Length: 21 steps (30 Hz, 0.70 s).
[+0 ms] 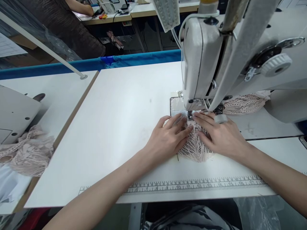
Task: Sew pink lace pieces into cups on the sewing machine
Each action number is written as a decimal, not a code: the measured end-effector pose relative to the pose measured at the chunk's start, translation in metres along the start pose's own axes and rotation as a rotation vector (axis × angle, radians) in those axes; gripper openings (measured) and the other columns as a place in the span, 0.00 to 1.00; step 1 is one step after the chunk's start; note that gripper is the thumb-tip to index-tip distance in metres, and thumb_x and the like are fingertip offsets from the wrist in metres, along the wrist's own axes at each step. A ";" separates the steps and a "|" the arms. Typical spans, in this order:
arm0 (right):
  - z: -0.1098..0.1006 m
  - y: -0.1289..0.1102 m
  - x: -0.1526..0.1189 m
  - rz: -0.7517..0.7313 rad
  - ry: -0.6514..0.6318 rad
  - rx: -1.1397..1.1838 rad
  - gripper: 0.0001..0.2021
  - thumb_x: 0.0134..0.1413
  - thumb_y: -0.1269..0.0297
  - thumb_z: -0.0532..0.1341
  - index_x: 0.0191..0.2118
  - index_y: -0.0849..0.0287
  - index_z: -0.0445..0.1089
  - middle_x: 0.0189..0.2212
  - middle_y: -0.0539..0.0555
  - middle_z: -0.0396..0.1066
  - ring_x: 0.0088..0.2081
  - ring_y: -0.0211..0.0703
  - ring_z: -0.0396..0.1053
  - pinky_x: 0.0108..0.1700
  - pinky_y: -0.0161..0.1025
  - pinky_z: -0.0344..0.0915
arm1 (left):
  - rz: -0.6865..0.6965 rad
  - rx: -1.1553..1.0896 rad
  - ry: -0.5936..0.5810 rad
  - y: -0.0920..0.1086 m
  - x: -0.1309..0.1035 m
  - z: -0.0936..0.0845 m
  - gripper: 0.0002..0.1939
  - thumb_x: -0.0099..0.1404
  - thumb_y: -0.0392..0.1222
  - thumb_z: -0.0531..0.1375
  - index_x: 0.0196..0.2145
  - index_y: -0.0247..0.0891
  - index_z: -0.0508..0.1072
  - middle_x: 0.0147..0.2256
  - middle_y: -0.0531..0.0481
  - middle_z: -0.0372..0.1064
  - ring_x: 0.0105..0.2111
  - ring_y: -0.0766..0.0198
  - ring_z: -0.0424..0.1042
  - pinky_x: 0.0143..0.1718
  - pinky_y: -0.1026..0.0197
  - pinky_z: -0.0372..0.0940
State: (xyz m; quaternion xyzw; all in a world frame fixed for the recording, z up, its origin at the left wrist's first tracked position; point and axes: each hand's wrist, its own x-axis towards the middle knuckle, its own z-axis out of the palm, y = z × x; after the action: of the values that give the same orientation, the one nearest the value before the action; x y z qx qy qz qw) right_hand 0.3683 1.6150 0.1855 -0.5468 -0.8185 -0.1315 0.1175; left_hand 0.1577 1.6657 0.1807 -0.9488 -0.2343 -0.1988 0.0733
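Note:
A piece of pale pink lace [197, 150] lies on the machine bed, its upper end at the presser foot [190, 115] of a white sewing machine [199, 60]. My left hand [169, 134] rests on the lace's left side, fingers stretched out and thumb pointing toward the middle. From the right, my right hand [216, 132] lies flat over the other side, fingertips close to the foot. Neither hand grips the lace; both press on it from above. The needle tip is too small to make out.
More pink lace [248, 103] lies under the machine arm. A printed ruler [178, 187] runs along the front of the white table [115, 127]. At left are another machine [16, 113] and a lace pile [33, 153]. A person's arm [80, 8] shows at a far table.

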 end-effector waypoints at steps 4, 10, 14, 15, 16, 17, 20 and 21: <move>0.002 0.001 -0.001 -0.022 0.006 -0.044 0.21 0.63 0.63 0.51 0.57 0.65 0.66 0.48 0.59 0.74 0.53 0.51 0.67 0.57 0.51 0.60 | 0.010 0.013 -0.035 -0.002 0.000 -0.002 0.16 0.71 0.44 0.53 0.53 0.42 0.71 0.55 0.45 0.67 0.60 0.50 0.59 0.58 0.44 0.56; 0.004 0.001 -0.002 -0.030 0.025 -0.055 0.20 0.63 0.63 0.51 0.55 0.66 0.69 0.49 0.60 0.73 0.51 0.50 0.68 0.59 0.51 0.58 | 0.025 0.011 -0.034 -0.003 0.000 -0.002 0.17 0.71 0.45 0.52 0.54 0.42 0.70 0.55 0.45 0.68 0.60 0.49 0.60 0.63 0.39 0.51; 0.005 0.001 -0.002 -0.038 0.039 -0.039 0.19 0.64 0.62 0.51 0.50 0.65 0.72 0.48 0.59 0.74 0.53 0.52 0.67 0.60 0.53 0.56 | 0.022 0.023 -0.032 -0.002 -0.001 -0.002 0.17 0.71 0.45 0.52 0.54 0.42 0.71 0.55 0.45 0.67 0.60 0.50 0.60 0.63 0.38 0.50; 0.005 0.001 -0.002 -0.040 0.043 -0.034 0.18 0.64 0.62 0.50 0.50 0.65 0.73 0.48 0.59 0.74 0.53 0.52 0.67 0.61 0.53 0.56 | 0.021 0.027 -0.031 -0.002 -0.001 -0.002 0.17 0.71 0.45 0.52 0.54 0.42 0.71 0.55 0.44 0.67 0.60 0.50 0.61 0.63 0.38 0.51; 0.004 0.001 -0.002 -0.042 0.045 -0.029 0.18 0.64 0.62 0.50 0.49 0.64 0.73 0.48 0.58 0.74 0.54 0.52 0.66 0.61 0.53 0.56 | 0.019 0.031 -0.031 -0.001 -0.001 -0.003 0.17 0.71 0.45 0.52 0.54 0.42 0.71 0.55 0.44 0.67 0.60 0.49 0.61 0.63 0.38 0.50; 0.004 0.001 -0.002 -0.043 0.045 -0.026 0.18 0.64 0.62 0.50 0.49 0.64 0.73 0.49 0.58 0.74 0.54 0.52 0.66 0.61 0.53 0.55 | 0.017 0.034 -0.032 -0.001 -0.001 -0.003 0.17 0.71 0.45 0.52 0.54 0.42 0.71 0.55 0.44 0.67 0.60 0.49 0.61 0.63 0.38 0.50; 0.005 0.001 -0.002 -0.038 0.026 -0.025 0.18 0.65 0.62 0.49 0.49 0.64 0.73 0.50 0.58 0.73 0.55 0.51 0.65 0.61 0.53 0.55 | 0.010 0.042 -0.052 0.000 0.000 -0.004 0.17 0.72 0.46 0.52 0.54 0.42 0.70 0.55 0.45 0.67 0.61 0.49 0.59 0.63 0.37 0.49; 0.005 0.001 -0.001 -0.036 0.021 -0.026 0.18 0.65 0.62 0.49 0.49 0.64 0.73 0.50 0.58 0.73 0.55 0.51 0.65 0.61 0.54 0.55 | 0.009 0.043 -0.060 0.000 0.000 -0.005 0.17 0.72 0.46 0.51 0.54 0.42 0.70 0.55 0.45 0.67 0.61 0.49 0.59 0.64 0.37 0.49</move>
State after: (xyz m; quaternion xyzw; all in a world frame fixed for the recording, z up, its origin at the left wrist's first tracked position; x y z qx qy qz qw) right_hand 0.3694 1.6158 0.1804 -0.5320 -0.8252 -0.1497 0.1165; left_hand 0.1563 1.6644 0.1848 -0.9536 -0.2366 -0.1646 0.0875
